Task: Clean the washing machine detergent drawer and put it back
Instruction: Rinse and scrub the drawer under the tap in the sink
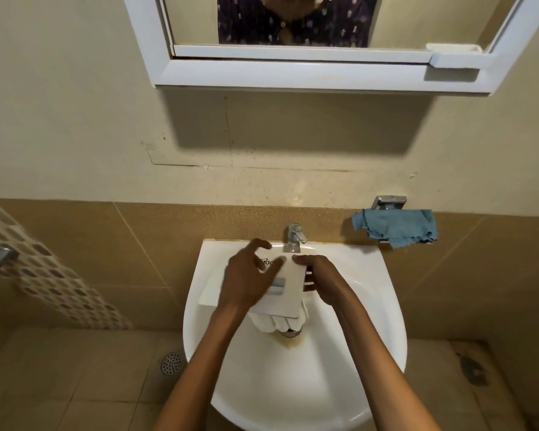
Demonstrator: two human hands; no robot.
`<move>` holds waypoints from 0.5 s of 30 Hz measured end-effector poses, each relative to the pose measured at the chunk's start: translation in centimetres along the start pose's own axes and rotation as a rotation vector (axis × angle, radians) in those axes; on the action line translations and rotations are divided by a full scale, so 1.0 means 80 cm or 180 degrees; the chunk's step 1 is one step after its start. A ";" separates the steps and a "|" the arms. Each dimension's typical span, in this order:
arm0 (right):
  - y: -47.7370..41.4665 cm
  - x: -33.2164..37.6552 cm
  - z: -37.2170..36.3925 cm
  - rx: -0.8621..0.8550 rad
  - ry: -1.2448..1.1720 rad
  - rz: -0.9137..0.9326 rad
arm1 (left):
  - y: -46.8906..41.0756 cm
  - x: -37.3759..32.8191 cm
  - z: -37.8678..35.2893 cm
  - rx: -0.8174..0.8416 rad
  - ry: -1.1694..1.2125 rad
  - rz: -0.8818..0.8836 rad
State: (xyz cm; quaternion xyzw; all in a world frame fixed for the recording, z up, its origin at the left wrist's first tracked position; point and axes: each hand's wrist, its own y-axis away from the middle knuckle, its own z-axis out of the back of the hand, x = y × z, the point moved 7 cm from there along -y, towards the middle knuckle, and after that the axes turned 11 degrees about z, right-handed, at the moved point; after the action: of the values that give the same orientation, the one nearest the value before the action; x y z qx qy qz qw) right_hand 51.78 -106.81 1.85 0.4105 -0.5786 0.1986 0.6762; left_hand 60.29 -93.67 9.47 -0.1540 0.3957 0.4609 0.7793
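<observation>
Detergent drawer (290,275) held over the sink (293,384), just below the tap (294,236).
White plastic; flat front panel faced up and tilted, with dark lettering partly showing near the far end and a small pale blue-grey piece on the panel. Blurred compartment body hung beneath, toward the drain. Couldn't tell if it touched the basin.

drawer (288,275) lettering: partly under left hand (246,284) | drain (289,333): half hidden by drawer

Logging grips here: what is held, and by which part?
The detergent drawer, over the sink: left hand grips its white front panel, right hand its right end.
</observation>
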 end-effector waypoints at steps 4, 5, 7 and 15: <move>0.008 -0.020 0.018 -0.0087 -0.0403 -0.0068 | -0.025 0.043 0.039 -0.0808 -0.0426 0.0426; 0.010 -0.025 0.021 -0.0106 -0.0501 -0.0103 | -0.032 0.057 0.035 -0.0644 -0.0496 0.0679; 0.009 -0.036 0.026 -0.0149 -0.0708 -0.0149 | -0.041 0.074 0.020 -0.0182 -0.0530 0.0985; 0.002 -0.053 0.038 -0.0155 -0.1102 -0.0238 | -0.051 0.084 -0.008 0.0264 -0.0376 0.1120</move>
State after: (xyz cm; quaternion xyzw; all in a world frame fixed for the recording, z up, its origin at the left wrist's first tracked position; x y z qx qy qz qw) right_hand 48.71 -108.21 -2.10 0.4433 -0.6754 0.0856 0.5832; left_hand 65.15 -92.24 3.46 -0.0228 0.3888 0.5816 0.7142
